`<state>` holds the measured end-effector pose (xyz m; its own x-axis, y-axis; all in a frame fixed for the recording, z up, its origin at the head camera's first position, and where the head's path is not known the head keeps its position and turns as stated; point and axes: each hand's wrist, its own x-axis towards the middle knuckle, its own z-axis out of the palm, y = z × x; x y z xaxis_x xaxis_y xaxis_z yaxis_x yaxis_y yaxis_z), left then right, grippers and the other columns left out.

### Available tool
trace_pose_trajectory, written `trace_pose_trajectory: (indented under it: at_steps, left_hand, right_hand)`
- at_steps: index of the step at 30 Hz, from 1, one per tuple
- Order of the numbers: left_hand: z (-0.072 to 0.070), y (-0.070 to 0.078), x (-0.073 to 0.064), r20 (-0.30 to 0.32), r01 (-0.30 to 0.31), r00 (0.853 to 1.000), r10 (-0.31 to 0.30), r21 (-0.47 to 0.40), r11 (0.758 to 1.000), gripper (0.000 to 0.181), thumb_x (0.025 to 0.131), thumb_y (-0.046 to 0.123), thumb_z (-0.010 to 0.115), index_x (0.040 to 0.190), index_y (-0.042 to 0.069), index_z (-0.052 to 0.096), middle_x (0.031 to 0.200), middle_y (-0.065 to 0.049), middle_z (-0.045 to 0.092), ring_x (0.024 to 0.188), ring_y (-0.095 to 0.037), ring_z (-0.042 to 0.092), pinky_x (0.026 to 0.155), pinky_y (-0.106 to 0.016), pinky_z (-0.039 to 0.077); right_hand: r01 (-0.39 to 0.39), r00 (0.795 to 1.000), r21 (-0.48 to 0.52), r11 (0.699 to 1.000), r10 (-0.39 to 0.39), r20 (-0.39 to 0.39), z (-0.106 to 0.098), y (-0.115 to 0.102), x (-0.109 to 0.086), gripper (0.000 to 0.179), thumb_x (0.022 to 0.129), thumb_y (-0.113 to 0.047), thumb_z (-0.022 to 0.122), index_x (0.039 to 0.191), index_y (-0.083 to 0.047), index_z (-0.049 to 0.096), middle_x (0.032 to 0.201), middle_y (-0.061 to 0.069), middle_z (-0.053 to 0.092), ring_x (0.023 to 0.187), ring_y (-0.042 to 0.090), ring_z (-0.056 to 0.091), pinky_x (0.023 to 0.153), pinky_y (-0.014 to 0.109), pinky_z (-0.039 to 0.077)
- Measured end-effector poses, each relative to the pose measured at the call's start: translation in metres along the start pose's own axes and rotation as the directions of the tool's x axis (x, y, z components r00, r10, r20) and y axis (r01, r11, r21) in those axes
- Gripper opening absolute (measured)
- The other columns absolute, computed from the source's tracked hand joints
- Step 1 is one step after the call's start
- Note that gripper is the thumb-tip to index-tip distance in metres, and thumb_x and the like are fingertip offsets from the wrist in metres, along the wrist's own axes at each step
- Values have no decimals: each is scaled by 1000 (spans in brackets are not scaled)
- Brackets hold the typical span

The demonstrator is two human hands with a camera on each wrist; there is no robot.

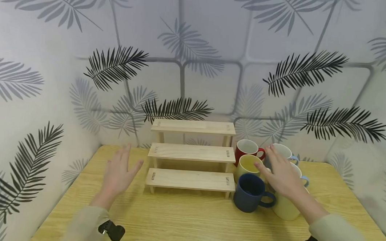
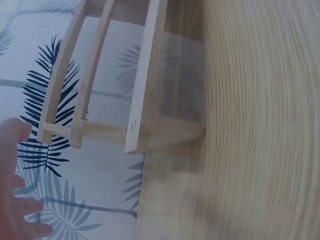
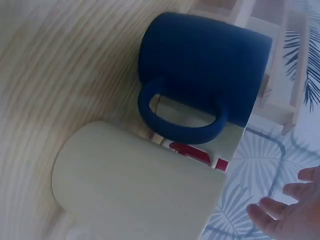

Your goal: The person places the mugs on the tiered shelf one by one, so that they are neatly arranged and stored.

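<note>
My left hand (image 1: 119, 173) hovers over the table left of a three-tier wooden shelf (image 1: 190, 179), fingers extended and thumb apart, holding nothing. On the other side my right hand (image 1: 280, 172) is raised above a group of mugs with its fingers extended, also holding nothing. A dark blue mug (image 1: 246, 196) stands at the front beside the shelf's lowest step. Behind it are a yellow mug (image 1: 246, 165) and a red mug (image 1: 242, 148) with a white inside. A cream mug (image 3: 135, 180) stands next to the blue one. Mugs with light blue handles (image 1: 305, 181) are partly hidden by my right hand.
The shelf and mugs stand on a light wood-grain table (image 1: 181, 221). Leaf-patterned walls (image 1: 207, 88) enclose its back and both sides. Dark camera mounts (image 1: 112, 231) are strapped at both wrists.
</note>
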<state>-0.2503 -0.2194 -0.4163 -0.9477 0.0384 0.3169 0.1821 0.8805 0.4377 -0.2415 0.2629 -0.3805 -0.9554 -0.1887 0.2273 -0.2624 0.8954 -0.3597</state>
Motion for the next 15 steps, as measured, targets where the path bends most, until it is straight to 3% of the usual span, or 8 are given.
trace_pose_trajectory:
  at_steps: [2, 4, 6, 9, 12, 15]
  left_hand:
    - [4, 0, -3, 16, 16, 1000, -14, -121, 993, 80, 98, 54, 41, 153, 4, 10, 154, -24, 19, 138, -46, 18, 109, -67, 13]
    - [10, 0, -7, 38, 43, 999, -34, -267, 963, 79, 99, 50, 43, 153, 4, 9, 154, -23, 18, 139, -44, 18, 111, -63, 16]
    - [15, 0, -13, 66, 87, 996, -66, -415, 906, 77, 99, 47, 45, 154, 8, 6, 155, -20, 17, 140, -41, 17, 112, -60, 18]
    - [25, 2, -23, 75, 141, 990, -119, -582, 801, 72, 101, 40, 47, 154, 11, 9, 155, -17, 21, 140, -36, 20, 114, -54, 19]
    - [35, 3, -33, 63, 172, 982, -176, -677, 715, 67, 101, 34, 48, 154, 12, 14, 153, -16, 26, 139, -34, 26, 115, -48, 21]
    - [44, 5, -40, 60, 197, 973, -225, -728, 657, 63, 102, 30, 48, 153, 8, 17, 152, -17, 28, 138, -34, 29, 114, -46, 25]
  right_hand:
    - [-3, 1000, 100, 995, 4, -6, -2, -1, -5, 76, 99, -50, 43, 150, 2, 21, 153, 27, 20, 131, 52, 27, 102, 69, 25]
    - [-9, 1000, 184, 983, 12, -16, -4, -2, -11, 71, 101, -44, 43, 148, 5, 25, 147, 29, 30, 125, 52, 38, 99, 66, 35]
    - [-21, 999, 252, 967, 28, -25, -5, -2, -17, 66, 102, -41, 44, 144, 7, 30, 140, 30, 41, 118, 48, 47, 94, 61, 42]
    - [-30, 998, 299, 954, 45, -45, -5, -3, -26, 57, 102, -37, 44, 137, 7, 39, 129, 28, 51, 110, 45, 54, 89, 57, 48]
    - [-32, 996, 311, 950, 58, -74, -2, -3, -36, 47, 103, -31, 45, 131, 7, 46, 121, 25, 58, 107, 41, 57, 89, 54, 49]
    - [-46, 992, 316, 947, 81, -96, 2, -3, -46, 42, 103, -28, 46, 127, 6, 50, 116, 23, 61, 106, 38, 58, 88, 53, 50]
